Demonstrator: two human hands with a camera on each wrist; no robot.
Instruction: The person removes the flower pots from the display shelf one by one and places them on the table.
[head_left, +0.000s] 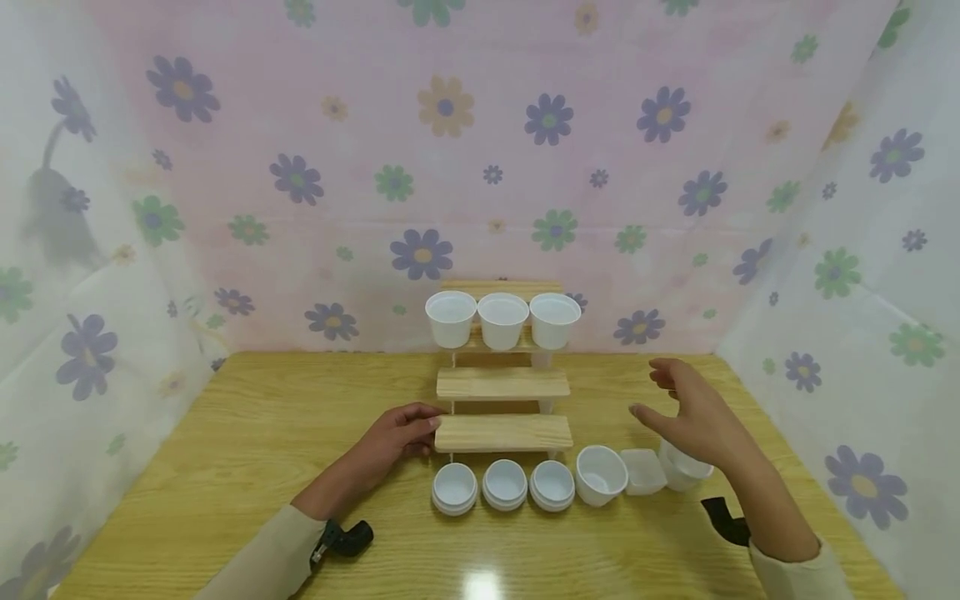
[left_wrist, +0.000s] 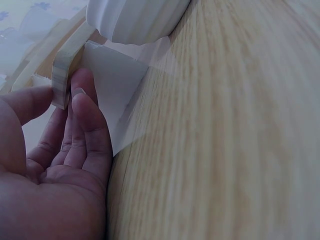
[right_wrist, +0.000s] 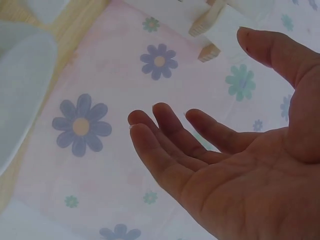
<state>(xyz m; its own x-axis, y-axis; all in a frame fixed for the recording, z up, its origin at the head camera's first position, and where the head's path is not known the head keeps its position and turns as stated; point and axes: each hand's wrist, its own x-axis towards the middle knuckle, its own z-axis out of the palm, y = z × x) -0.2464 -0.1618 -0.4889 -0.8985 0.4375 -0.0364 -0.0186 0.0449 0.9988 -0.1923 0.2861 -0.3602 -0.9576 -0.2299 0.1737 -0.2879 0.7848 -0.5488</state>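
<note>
A stepped wooden stand point(head_left: 502, 383) rises at the middle of the table. Its lowest plank point(head_left: 504, 433) has its left end held by my left hand point(head_left: 393, 439). The left wrist view shows the thumb on one side of that plank point(left_wrist: 62, 75) and the fingers on the other. Three white cups point(head_left: 503, 320) stand in a row on an upper step. My right hand point(head_left: 693, 421) hovers above the right side of the table, fingers spread and loosely bent, holding nothing. It hides part of a white cup point(head_left: 682, 468) below.
Three small white pots point(head_left: 505, 485) line up before the stand. To their right are a larger white cup point(head_left: 601, 473) and a square whitish dish point(head_left: 642, 471). Flowered cloth point(head_left: 330, 250) closes off the back and sides of the wood-grain table point(head_left: 300, 417).
</note>
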